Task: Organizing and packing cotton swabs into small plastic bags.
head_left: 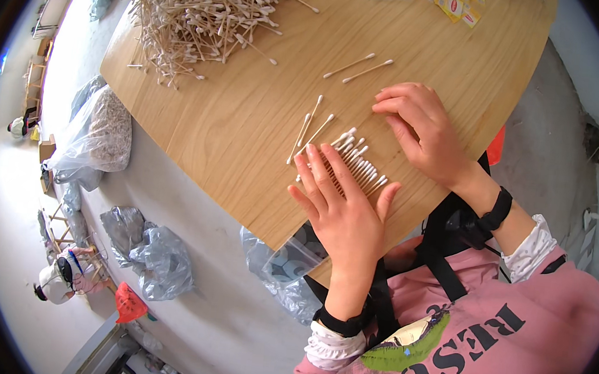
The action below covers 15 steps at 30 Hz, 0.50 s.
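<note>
1. The left hand (pixel 343 208), fingers spread and unclenched, covers part of a row of cotton swabs (pixel 364 169) on the wooden surface (pixel 231 160).
2. The right hand (pixel 423 133) (loosely curved, nothing grasped) is beside them.
3. A cotton-swab heap (pixel 200 17) lies far left.

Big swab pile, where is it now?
Head view, upper left: the swab pile sits on the wooden table, beyond and left of the left hand.
</note>
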Available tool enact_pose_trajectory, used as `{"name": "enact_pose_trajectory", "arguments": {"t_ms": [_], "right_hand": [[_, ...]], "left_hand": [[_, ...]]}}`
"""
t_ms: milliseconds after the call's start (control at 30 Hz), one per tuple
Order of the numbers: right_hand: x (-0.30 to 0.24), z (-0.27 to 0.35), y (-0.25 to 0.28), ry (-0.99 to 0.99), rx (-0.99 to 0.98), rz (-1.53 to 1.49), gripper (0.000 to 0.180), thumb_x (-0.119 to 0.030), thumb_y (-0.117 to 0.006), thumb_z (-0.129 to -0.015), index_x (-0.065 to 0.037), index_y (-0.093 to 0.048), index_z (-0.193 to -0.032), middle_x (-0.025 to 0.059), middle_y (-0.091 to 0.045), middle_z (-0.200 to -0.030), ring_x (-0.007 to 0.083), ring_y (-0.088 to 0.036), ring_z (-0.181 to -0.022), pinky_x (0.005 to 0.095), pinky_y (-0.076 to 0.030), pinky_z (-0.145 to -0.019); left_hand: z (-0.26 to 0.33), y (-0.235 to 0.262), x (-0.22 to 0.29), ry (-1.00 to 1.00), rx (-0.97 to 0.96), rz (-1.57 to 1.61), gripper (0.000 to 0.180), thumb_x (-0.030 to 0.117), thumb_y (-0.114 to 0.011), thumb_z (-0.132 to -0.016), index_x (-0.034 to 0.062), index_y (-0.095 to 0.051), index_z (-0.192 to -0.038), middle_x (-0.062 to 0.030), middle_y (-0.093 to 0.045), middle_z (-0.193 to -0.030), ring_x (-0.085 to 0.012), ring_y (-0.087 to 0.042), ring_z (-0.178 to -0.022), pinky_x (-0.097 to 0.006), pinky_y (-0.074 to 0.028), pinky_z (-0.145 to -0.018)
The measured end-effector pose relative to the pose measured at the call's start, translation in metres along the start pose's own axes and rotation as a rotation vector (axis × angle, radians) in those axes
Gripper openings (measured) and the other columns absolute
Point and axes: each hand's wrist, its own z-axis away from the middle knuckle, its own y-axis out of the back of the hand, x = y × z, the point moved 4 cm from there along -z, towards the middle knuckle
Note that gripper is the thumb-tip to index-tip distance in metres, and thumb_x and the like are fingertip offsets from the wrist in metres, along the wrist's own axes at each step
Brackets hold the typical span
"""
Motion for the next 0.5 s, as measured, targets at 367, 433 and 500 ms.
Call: {"name": "enact_pose_trajectory", "arguments": {"t_ms": [367, 433, 500], "right_hand": [[0.0, 0.001, 0.001, 0.006, -0.012, 0.016, 0.019, 0.003, -0.063, -0.084, -0.006, -0.063, -0.101, 0.0061, -0.063, -0.108, 0.0262, -0.06, -0.102, 0.0386, -0.045, -0.089], [-0.002, 0.002, -0.001, 0.004, -0.017, 0.017, 0.019, 0.003, -0.063, -0.084, -0.006, -0.064, -0.101, 0.0061, -0.063, -0.108, 0.0261, -0.06, -0.102, 0.0385, -0.045, -0.09], [-0.003, 0.0, -0.003, 0.014, -0.012, 0.027, 0.019, 0.003, -0.063, -0.084, -0.006, -0.064, -0.101, 0.006, -0.063, -0.108, 0.0261, -0.06, -0.102, 0.0385, -0.045, -0.09]], "left_hand": [[-0.01, -0.005, -0.004, -0.006, 0.021, 0.073, 0.115, 0.071, -0.057, -0.085, -0.0111, -0.015, -0.154, -0.0275, -0.013, -0.163, -0.039, -0.008, -0.154, -0.052, -0.009, -0.123], [-0.015, -0.006, -0.007, -0.004, 0.011, 0.056, 0.116, 0.072, -0.055, -0.085, -0.0119, -0.014, -0.154, -0.0282, -0.013, -0.163, -0.0389, -0.008, -0.154, -0.051, -0.009, -0.123], [-0.024, -0.005, -0.011, -0.012, 0.01, 0.019, 0.117, 0.072, -0.056, -0.084, -0.0121, -0.013, -0.154, -0.0288, -0.013, -0.163, -0.0395, -0.009, -0.154, -0.051, -0.008, -0.123]]}}
